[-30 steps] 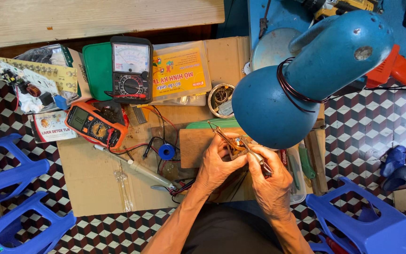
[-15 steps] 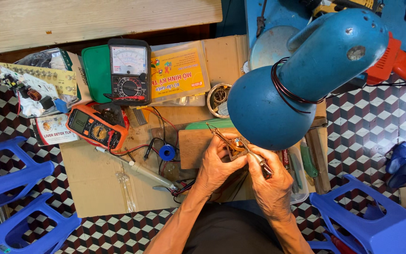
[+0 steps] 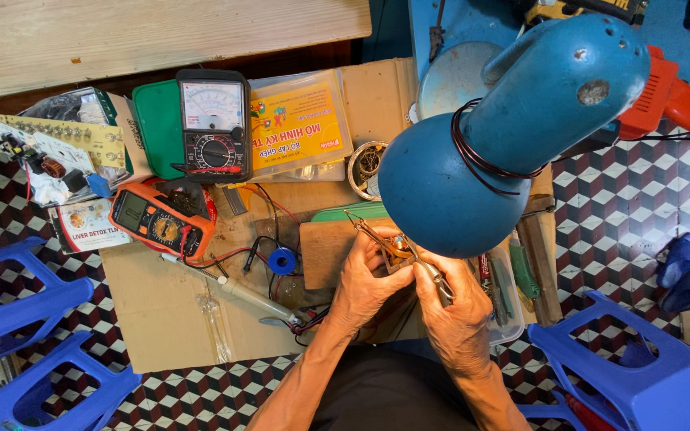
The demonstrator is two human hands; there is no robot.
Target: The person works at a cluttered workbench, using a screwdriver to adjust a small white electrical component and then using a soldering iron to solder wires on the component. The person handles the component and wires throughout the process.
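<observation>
1. Small copper-coloured electronic part (image 3: 397, 249) is sitting between the two hands, over the brown wooden block (image 3: 325, 251) near the right edge of the cardboard sheet (image 3: 161, 311) that is serving as the worktop, just under the big blue lamp shade (image 3: 457, 179).
2. Left hand (image 3: 365, 279) is closing its grip around the part, fingers curled on it and steadying it.
3. Right hand (image 3: 457, 307) is pinching a slim metal tool (image 3: 437, 281), its grip wrapped shut on the handle while the tip is meeting the part.
4. Fine work on the part appears to be in hand; a next move would call for a steady left hold and a small, careful motion of the tool tip, since the lamp is hiding part of the spot.
5. Counting: two meters are lying toward the left half of the cardboard, one black analogue multimeter (image 3: 213, 124) and one orange digital multimeter (image 3: 157, 219); one grey soldering iron (image 3: 241, 291); one small blue spool (image 3: 283, 260); two blue plastic stools (image 3: 9, 295), one (image 3: 648, 367) on each side.
</observation>
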